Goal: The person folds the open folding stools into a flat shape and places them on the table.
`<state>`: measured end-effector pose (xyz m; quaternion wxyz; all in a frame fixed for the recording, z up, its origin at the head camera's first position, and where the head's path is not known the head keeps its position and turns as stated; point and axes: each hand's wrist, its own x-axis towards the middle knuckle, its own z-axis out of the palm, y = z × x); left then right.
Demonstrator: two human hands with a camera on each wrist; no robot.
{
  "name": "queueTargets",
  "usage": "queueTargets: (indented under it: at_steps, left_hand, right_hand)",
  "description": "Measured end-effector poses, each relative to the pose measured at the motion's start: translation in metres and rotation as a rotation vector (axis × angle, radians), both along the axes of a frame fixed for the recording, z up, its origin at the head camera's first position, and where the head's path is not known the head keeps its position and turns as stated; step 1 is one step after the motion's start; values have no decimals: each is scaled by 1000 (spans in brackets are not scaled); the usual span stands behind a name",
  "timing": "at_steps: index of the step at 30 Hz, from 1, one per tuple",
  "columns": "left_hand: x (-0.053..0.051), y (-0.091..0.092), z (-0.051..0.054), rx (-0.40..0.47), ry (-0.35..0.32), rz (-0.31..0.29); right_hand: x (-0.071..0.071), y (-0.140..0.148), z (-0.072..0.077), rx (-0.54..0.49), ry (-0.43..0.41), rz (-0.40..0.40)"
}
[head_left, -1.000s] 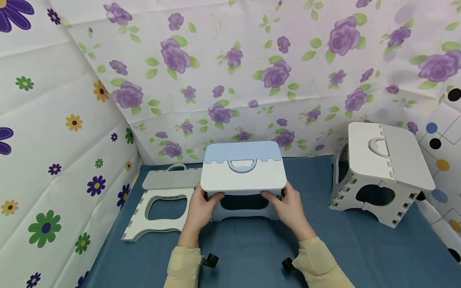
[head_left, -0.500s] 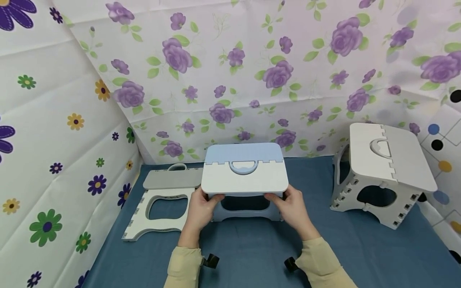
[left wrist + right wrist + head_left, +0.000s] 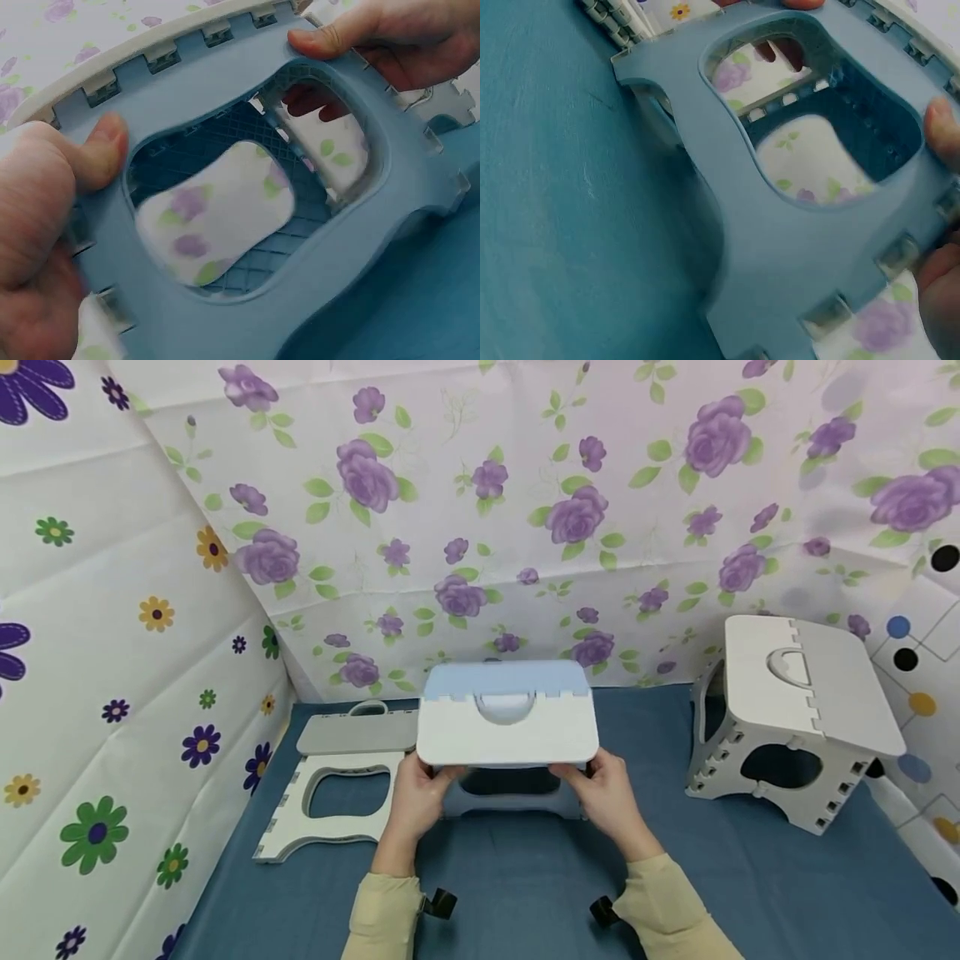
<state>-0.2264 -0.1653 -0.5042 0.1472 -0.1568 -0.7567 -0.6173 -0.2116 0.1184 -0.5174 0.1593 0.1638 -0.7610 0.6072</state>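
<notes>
A folding stool with a white and light-blue top [image 3: 506, 731] stands unfolded in the middle of the head view. My left hand [image 3: 414, 797] grips its left side just under the top, thumb on the blue front panel [image 3: 225, 319]. On the opposite side my right hand [image 3: 609, 793] holds it the same way, thumb on the front panel [image 3: 780, 255]. Fingers of both hands are partly hidden behind the side panels. Through the front opening the wrist views show the stool's hollow inside.
A folded grey and white stool [image 3: 356, 735] lies flat at the left, close beside my left hand. An unfolded white and grey stool [image 3: 810, 685] stands at the right. Blue cloth [image 3: 517, 885] covers the table, and a flowered sheet [image 3: 480, 527] hangs behind it.
The stool's top has tilted slightly and sits a little lower in the view. Both hands keep their grip, and the right one has shifted slightly right since the earliest frame.
</notes>
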Motion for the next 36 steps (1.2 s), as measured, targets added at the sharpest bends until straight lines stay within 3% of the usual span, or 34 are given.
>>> queueTargets:
  at_steps: [3, 10, 14, 18, 22, 26, 30, 36]
  left_hand:
    - [-3, 4, 1, 17, 17, 34]
    - [-5, 7, 3, 10, -11, 14]
    - [-2, 0, 1, -1, -14, 64]
    - [-4, -5, -4, 5, 31, 76]
    - [-9, -9, -7, 21, 66, 44]
    - [-10, -10, -10, 44, -22, -37]
    - [-13, -10, -12, 60, -88, -106]
    - [-11, -13, -15, 37, -135, -95]
  right_hand:
    - [0, -3, 1, 36, 36, -6]
    - [-1, -2, 3, 22, 37, -47]
    - [1, -7, -2, 12, 43, -35]
    - [1, -10, -7, 13, 112, -136]
    - [-4, -6, -10, 31, 196, -264]
    - [-9, 0, -10, 25, 179, -318]
    - [-13, 9, -10, 30, 74, -243]
    - [-18, 28, -21, 173, -124, 15]
